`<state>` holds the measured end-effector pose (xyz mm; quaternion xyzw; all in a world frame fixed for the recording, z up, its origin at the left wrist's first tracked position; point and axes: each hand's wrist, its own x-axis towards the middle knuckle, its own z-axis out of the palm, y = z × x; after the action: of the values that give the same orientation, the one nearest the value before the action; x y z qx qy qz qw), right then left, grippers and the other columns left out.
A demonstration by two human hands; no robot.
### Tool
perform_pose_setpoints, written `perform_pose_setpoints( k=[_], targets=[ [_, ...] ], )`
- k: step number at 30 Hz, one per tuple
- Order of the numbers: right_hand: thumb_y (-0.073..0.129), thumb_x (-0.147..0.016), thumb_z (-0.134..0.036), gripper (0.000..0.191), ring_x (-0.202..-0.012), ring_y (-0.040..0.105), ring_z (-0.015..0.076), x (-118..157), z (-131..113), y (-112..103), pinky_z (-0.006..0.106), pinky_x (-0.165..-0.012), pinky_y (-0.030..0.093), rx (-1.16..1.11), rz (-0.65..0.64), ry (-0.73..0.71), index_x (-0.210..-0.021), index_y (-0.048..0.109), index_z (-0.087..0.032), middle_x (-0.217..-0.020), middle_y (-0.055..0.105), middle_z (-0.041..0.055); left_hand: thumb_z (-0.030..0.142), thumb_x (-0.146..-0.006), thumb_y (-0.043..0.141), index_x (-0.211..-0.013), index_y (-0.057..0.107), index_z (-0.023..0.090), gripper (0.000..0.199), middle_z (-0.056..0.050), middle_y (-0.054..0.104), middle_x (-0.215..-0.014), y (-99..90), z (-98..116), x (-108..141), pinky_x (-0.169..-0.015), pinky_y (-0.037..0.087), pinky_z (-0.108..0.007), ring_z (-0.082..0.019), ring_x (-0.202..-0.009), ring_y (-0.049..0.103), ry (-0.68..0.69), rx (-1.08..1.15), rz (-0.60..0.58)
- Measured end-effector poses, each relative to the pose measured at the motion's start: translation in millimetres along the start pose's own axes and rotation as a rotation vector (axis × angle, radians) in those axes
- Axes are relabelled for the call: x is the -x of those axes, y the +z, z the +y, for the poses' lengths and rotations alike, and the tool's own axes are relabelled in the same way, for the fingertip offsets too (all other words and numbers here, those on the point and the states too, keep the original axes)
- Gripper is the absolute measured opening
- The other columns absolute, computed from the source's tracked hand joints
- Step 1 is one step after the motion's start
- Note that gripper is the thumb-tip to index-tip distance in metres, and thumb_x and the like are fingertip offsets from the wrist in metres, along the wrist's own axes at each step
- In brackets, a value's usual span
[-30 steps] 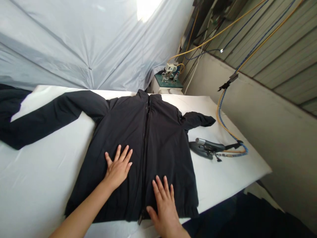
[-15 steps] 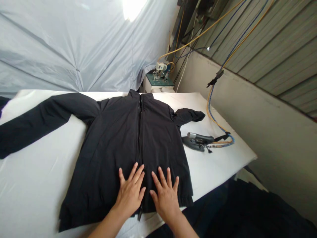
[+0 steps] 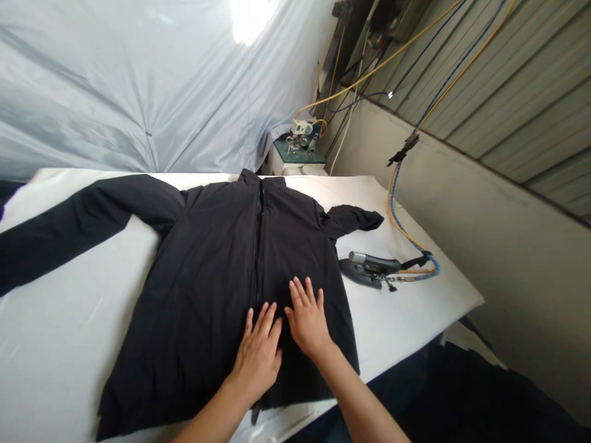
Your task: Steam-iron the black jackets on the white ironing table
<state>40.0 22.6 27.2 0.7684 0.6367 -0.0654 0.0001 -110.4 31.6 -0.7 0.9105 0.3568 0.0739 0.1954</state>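
Observation:
A black zip-front jacket (image 3: 207, 277) lies spread on the white-covered table, collar at the far side. Its left sleeve stretches out to the left edge of view, and the right one is short and bunched. My left hand (image 3: 259, 354) rests flat beside and over the lower zip, fingers apart. Higher up on the right front panel lies my right hand (image 3: 308, 317), palm down with fingers spread. Neither hand holds anything. The zip's lower end hangs at the hem.
An iron (image 3: 369, 269) with a hose sits right of the jacket on the white table (image 3: 415, 314). Yellow and blue hoses (image 3: 392, 191) hang from above. A small machine (image 3: 300, 147) stands behind the table. Dark cloth (image 3: 462, 387) lies at the lower right.
My right hand has moved farther up the right panel. My left hand has shifted a little right, toward the zip. The jacket's lower left corner has moved slightly left and nearer.

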Motion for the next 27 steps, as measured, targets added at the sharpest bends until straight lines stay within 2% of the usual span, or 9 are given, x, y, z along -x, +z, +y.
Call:
perform_pose_setpoints(
  k=[3,6,9,13,17,20,22,25,27],
  targets=[
    [0.033,-0.088,-0.041,0.054,-0.135,-0.009,0.0277,-46,0,0,0.058,-0.104,-0.001,0.027,0.035,-0.036,-0.139,0.019,-0.031,-0.149,0.011,-0.0039,0.027,-0.069,0.054,-0.137,0.028,0.023,0.072,-0.011,0.010,-0.149,16.4,2,-7,-0.107,0.019,-0.052,-0.032,-0.135,0.003,-0.043,-0.003,0.043],
    [0.035,-0.086,-0.052,0.053,-0.133,-0.010,0.0358,-72,13,8,0.066,-0.097,-0.004,0.029,-0.028,0.127,-0.136,0.023,-0.040,-0.149,0.011,-0.0050,0.022,-0.067,0.054,-0.135,0.025,0.037,0.075,-0.004,0.002,-0.150,23.9,3,-7,-0.106,0.017,-0.055,-0.034,-0.134,0.003,-0.044,-0.008,0.054],
    [0.031,-0.085,-0.056,0.056,-0.132,-0.010,0.0395,-72,30,19,0.069,-0.094,-0.004,0.042,-0.045,0.261,-0.138,0.021,-0.038,-0.150,0.010,-0.0010,0.019,-0.063,0.055,-0.134,0.029,0.037,0.078,-0.005,0.009,-0.149,19.5,5,-7,-0.105,0.017,-0.058,-0.036,-0.134,0.005,-0.055,-0.001,0.034],
    [0.031,-0.086,-0.052,0.055,-0.134,-0.008,0.0350,-55,37,34,0.065,-0.098,-0.002,0.090,-0.018,0.175,-0.138,0.019,-0.038,-0.150,0.008,-0.0023,0.021,-0.068,0.053,-0.122,0.050,0.026,0.054,-0.009,0.037,-0.139,12.8,11,-23,-0.107,0.021,-0.053,-0.033,-0.133,0.017,-0.087,0.024,0.038],
    [0.036,-0.085,-0.048,0.058,-0.134,0.002,0.0340,-51,53,17,0.058,-0.101,0.013,0.069,-0.063,0.067,-0.139,0.019,-0.035,-0.149,0.011,-0.0009,0.025,-0.076,0.047,-0.134,0.033,0.019,0.060,-0.012,0.023,-0.145,20.1,15,-45,-0.105,0.028,-0.048,-0.030,-0.134,0.014,-0.121,0.012,0.159],
    [0.043,-0.080,-0.047,0.069,-0.135,0.002,0.0327,-56,117,-27,0.054,-0.103,0.017,0.161,0.146,0.044,-0.141,0.019,-0.024,-0.149,0.012,0.0055,0.028,-0.073,0.054,-0.138,0.021,0.032,0.073,-0.007,0.001,-0.150,27.6,15,-53,-0.104,0.028,-0.053,-0.036,-0.134,0.005,-0.098,0.013,0.175],
    [0.047,-0.075,-0.052,0.073,-0.133,0.011,0.0368,-61,183,-60,0.054,-0.101,0.021,0.235,0.246,0.228,-0.135,0.033,-0.014,-0.144,0.026,0.0151,0.025,-0.071,0.056,-0.136,0.021,0.040,0.075,-0.002,-0.008,-0.149,29.7,16,-53,-0.104,0.025,-0.054,-0.037,-0.134,0.003,-0.101,0.026,0.149],
    [0.054,-0.068,-0.051,0.047,-0.103,0.054,0.0366,-76,274,-90,0.048,-0.085,0.040,0.113,-0.186,0.229,-0.102,0.062,-0.020,-0.105,0.062,0.0181,0.020,-0.069,0.057,-0.135,0.022,0.043,0.078,0.001,-0.013,-0.148,29.5,18,-51,-0.106,0.021,-0.054,-0.036,-0.134,0.001,-0.141,0.059,0.100],
    [0.055,-0.068,-0.049,0.030,-0.082,0.060,0.0323,-91,302,-94,0.043,-0.074,0.044,0.003,-0.384,0.097,-0.078,0.065,-0.023,-0.082,0.066,0.0149,0.018,-0.067,0.058,-0.135,0.021,0.042,0.081,0.001,-0.015,-0.148,29.3,20,-52,-0.107,0.019,-0.053,-0.035,-0.134,-0.001,-0.163,0.084,0.069]
  ],
)
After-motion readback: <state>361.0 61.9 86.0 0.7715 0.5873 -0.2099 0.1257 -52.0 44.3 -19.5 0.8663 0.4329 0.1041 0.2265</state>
